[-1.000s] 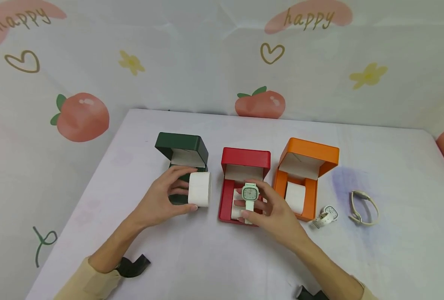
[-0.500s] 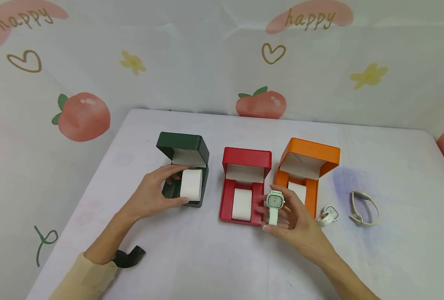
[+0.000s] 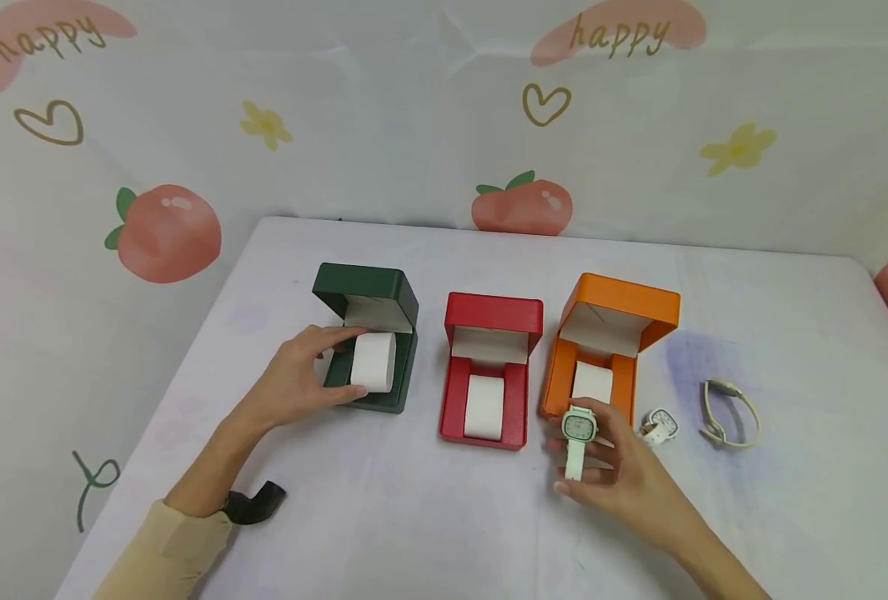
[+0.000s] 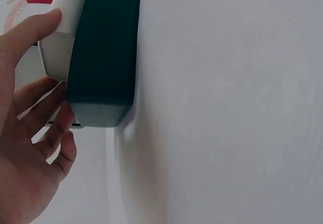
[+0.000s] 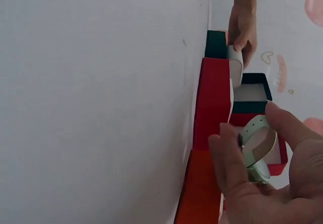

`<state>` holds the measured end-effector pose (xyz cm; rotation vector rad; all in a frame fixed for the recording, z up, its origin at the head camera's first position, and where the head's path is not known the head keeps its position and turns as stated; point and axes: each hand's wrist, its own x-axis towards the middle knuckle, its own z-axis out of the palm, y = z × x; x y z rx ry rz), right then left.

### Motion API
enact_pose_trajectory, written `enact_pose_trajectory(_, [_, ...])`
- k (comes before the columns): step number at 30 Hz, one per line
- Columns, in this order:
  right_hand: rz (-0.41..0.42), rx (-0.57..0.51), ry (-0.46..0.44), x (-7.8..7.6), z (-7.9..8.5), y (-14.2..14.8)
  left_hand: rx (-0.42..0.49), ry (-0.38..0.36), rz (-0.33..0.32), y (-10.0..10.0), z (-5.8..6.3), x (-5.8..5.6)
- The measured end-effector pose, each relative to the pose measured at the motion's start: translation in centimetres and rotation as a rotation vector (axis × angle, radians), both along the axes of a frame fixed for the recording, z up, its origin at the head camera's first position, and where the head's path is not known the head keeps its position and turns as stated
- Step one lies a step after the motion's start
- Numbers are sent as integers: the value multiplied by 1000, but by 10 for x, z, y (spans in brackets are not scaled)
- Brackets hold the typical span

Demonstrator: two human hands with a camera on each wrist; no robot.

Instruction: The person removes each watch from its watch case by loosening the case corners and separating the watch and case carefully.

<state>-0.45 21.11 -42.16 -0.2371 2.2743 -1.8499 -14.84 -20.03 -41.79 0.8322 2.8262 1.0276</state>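
Observation:
My left hand (image 3: 289,379) pinches a white watch cushion (image 3: 373,362) between thumb and fingers, over the lower half of the green watch box (image 3: 361,283). In the left wrist view the cushion (image 4: 63,37) sticks up partly above the green box's wall (image 4: 103,52). My right hand (image 3: 631,475) holds a pale green watch (image 3: 579,425), dial up and strap hanging down, in front of the orange watch box (image 3: 624,308). From the right wrist view, the watch strap (image 5: 255,125) forms a loop between thumb and fingers.
Between the other two stands an open red watch box (image 3: 493,312) with its own white cushion (image 3: 484,408). Another cushion (image 3: 592,382) sits in the orange box. A white watch (image 3: 659,427) and a cream-strapped watch (image 3: 729,415) lie on the table at the right.
My left hand has moved the cushion left and down into the green box's opening. My right hand has carried the pale green watch rightward, from over the red box to before the orange one.

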Motion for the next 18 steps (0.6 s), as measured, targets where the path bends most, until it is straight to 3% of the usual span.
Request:
enact_pose_trajectory(4, [-12, 116, 57, 6, -2, 3, -10, 0, 9, -4, 0, 0])
enact_pose_trajectory(8, [-50, 303, 100, 13, -3, 4, -10, 0, 18, -8, -1, 1])
enact_pose_trajectory(12, [-56, 438, 101, 17, -3, 4, -9, 4, 20, -11, -1, 1])
enact_pose_trajectory(18, [-41, 450, 78, 17, -3, 2, -45, 17, 2, -9, 2, -1])
